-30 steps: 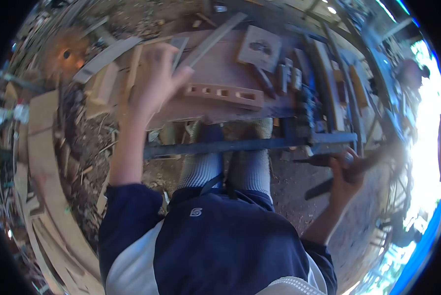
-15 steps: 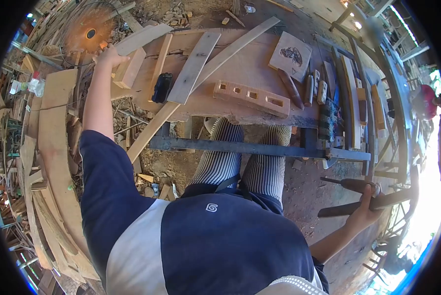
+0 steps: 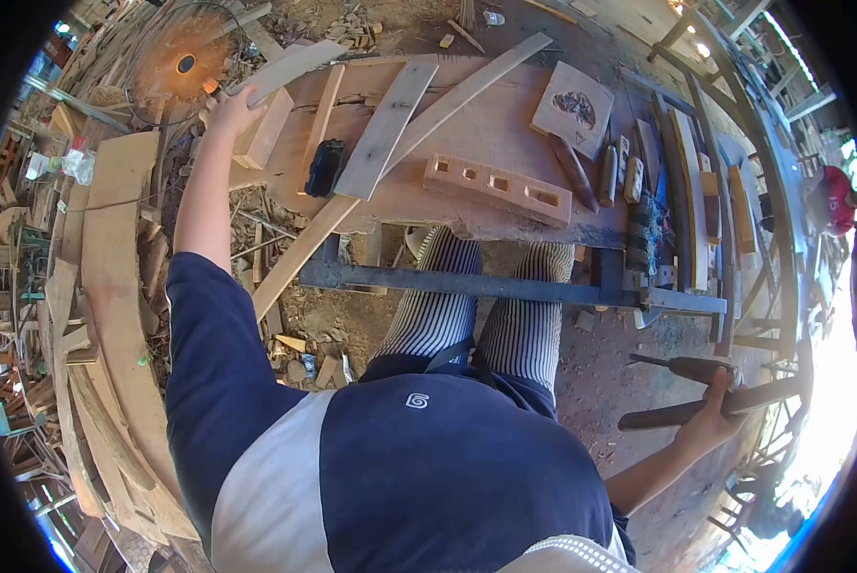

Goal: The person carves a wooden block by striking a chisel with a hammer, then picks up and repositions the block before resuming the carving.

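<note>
Workbench [image 3: 491, 119] bears a four-slotted block [image 3: 497, 191]; right fingers [image 3: 716, 387] grip a tool [image 3: 698, 367].

The navy shirt [image 3: 467, 487] has a broad white panel [image 3: 271, 477] down its left side, a small white angular logo [image 3: 416, 401] on the front, and short sleeves [image 3: 220, 334] in the same navy. Below the hem, dark straps [image 3: 449, 355] lie over legwear [image 3: 424, 320] in narrow black-and-white stripes that run lengthwise. The left hand [image 3: 235, 110] and right hand [image 3: 707, 427] are bare, as are both forearms [image 3: 204, 205].
</note>
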The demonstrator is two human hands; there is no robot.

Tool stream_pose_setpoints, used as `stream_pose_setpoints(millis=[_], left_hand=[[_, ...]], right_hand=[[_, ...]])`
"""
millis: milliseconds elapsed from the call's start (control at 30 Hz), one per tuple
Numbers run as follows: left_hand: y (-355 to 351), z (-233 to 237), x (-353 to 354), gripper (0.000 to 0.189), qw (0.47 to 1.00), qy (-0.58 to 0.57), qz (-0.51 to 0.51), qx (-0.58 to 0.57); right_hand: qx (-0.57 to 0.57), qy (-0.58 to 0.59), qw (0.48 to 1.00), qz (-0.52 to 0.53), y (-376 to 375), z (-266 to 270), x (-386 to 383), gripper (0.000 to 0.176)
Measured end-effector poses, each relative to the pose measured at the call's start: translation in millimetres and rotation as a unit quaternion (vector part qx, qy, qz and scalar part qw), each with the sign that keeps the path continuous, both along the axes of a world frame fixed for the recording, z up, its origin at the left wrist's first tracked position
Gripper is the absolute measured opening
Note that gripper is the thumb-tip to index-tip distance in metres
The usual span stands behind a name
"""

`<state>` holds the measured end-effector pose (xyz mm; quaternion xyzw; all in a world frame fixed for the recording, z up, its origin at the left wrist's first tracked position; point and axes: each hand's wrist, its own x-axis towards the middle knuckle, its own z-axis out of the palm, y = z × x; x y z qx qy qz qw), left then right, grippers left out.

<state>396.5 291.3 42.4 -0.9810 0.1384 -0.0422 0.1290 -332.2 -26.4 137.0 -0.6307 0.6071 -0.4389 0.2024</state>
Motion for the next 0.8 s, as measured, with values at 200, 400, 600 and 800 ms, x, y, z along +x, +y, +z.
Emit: stream_pose_setpoints(millis=[200,400,600,800], left_hand=[[11.8,-37.0,5.3,0.050,0.986,-0.030,0.009,-0.165],[8.6,-56.9,-27.5,0.042,0.977,-0.129,-0.045,-0.166],[-14.8,-87.9,-106.0,0.043,0.948,-0.119,-0.035,-0.293],[-23.0,-118.4,-124.9,0.043,0.920,-0.046,0.079,-0.382]], right_hand=[[-0.005,-0.019,1.000,-0.011,2.7,0.0,1.5,0.063],[-0.010,-0.007,1.000,-0.008,1.6,-0.1,-1.5,0.061],[-0.013,-0.019,1.000,0.008,1.4,0.8,0.2,0.055],[-0.025,-0.019,0.999,0.012,0.2,-1.0,3.4,0.057]])
